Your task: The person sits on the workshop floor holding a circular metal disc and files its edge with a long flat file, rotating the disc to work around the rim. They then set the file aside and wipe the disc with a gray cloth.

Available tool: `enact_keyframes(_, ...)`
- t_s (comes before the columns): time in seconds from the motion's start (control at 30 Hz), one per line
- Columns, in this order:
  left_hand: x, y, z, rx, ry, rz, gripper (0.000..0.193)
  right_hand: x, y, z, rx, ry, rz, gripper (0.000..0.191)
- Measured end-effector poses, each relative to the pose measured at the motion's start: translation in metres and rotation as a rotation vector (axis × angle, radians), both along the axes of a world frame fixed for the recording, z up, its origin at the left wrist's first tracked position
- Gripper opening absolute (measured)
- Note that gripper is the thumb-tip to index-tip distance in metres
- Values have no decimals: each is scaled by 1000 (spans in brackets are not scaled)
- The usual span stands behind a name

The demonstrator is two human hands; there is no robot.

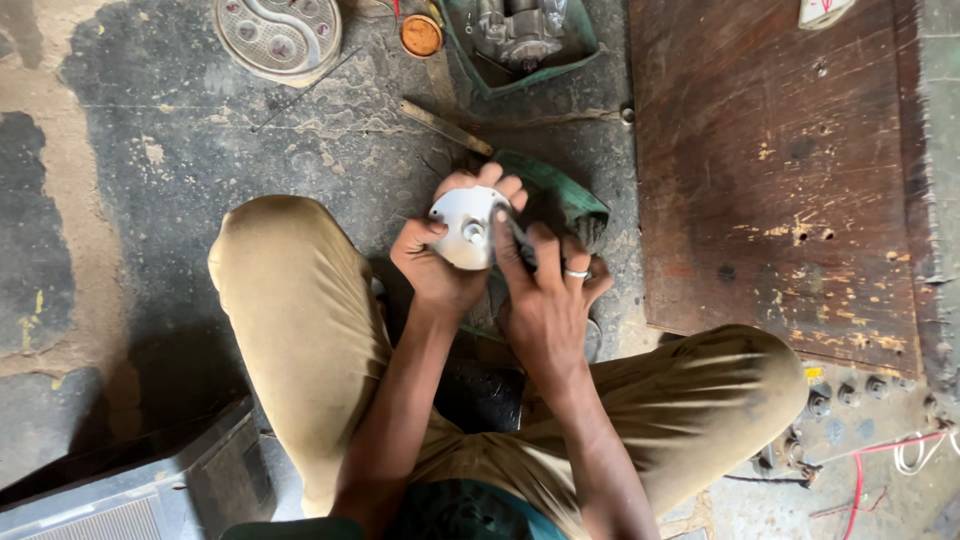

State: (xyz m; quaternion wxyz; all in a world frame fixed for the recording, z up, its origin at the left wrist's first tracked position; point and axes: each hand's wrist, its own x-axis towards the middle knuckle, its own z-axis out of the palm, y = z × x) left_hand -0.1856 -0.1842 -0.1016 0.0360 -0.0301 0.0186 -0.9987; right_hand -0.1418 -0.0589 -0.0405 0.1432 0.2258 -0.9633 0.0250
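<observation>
Left hand (435,262) grips a round white metal cover (466,226) by its rim, tilted up so its face is reachable. Right hand (545,300) pinches a thin dark tool (520,243) against the cover's centre, over a green housing (560,195) on the floor (180,150) between the knees.

The dark tool (520,245) in the right hand (545,300) is mostly hidden by its fingers. The left hand (435,265) covers the round metal cover's (465,225) lower edge. A round dial plate (278,35) and green tray (520,35) are cut off at the top edge
</observation>
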Motion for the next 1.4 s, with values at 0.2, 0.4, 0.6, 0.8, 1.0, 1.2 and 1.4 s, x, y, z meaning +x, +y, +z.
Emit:
enact_keyframes(0.2, -6, -4, 2, 24, -25, 37, 57, 0, -6, 5, -47, -38, 47, 66)
enact_keyframes(0.4, -3, -7, 4, 49, -20, 22, 51, 0, -8, 3, -58, -70, 45, 66)
enact_keyframes(0.6, -5, -2, 17, 81, 119, 29, 40, 0, -8, 3, 9, -24, 14, 67)
enact_keyframes(0.8, -9, -4, 12, 198, 284, -11, 31, 8, -12, 3, -55, -71, 80, 70)
enact_keyframes(1.0, 2, 2, 0, 105, -18, -44, 65, 0, -13, 10, -5, 32, -41, 67)
enact_keyframes(1.2, 0, -6, 6, 66, -67, -53, 69, 10, -6, 25, -136, -30, 152, 67)
enact_keyframes(1.4, 7, -6, 7, 67, 20, -33, 60, -32, 50, -19, -577, -138, -107, 49)
